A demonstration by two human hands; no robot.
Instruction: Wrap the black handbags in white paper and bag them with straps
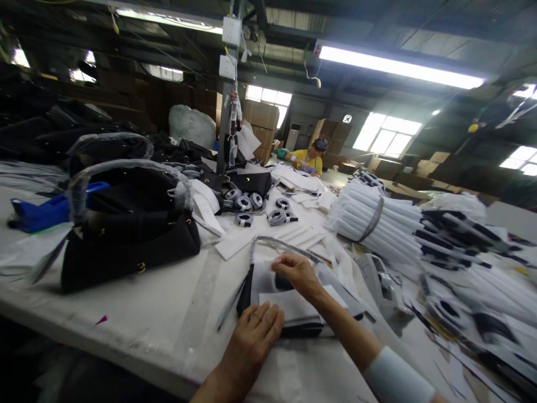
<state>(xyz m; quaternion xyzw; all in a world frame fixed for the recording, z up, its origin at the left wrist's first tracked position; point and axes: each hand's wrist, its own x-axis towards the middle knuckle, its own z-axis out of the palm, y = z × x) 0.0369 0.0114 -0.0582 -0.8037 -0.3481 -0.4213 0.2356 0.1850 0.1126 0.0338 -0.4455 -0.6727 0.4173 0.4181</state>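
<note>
A black handbag point(285, 332) lies on the table in front of me, white sheets covering most of its upper side. Its handle point(268, 240), wrapped in clear film, arches at the far side. My left hand point(257, 341) rests flat on the near left edge of the bag, fingers stretched over a white sheet point(289, 308). Over the bag's upper part, my right hand point(298, 273) pinches the thin white paper point(262, 274) between thumb and fingers. A small dark patch of the bag shows under that palm.
To the left stands another black handbag point(130, 252) with a wrapped handle, near a blue tool point(54, 210). Coiled straps point(243, 203) lie farther back. On the right are a bundle of white-wrapped strips point(373, 218) and a tape dispenser point(380, 285). A person in yellow point(308, 159) works beyond.
</note>
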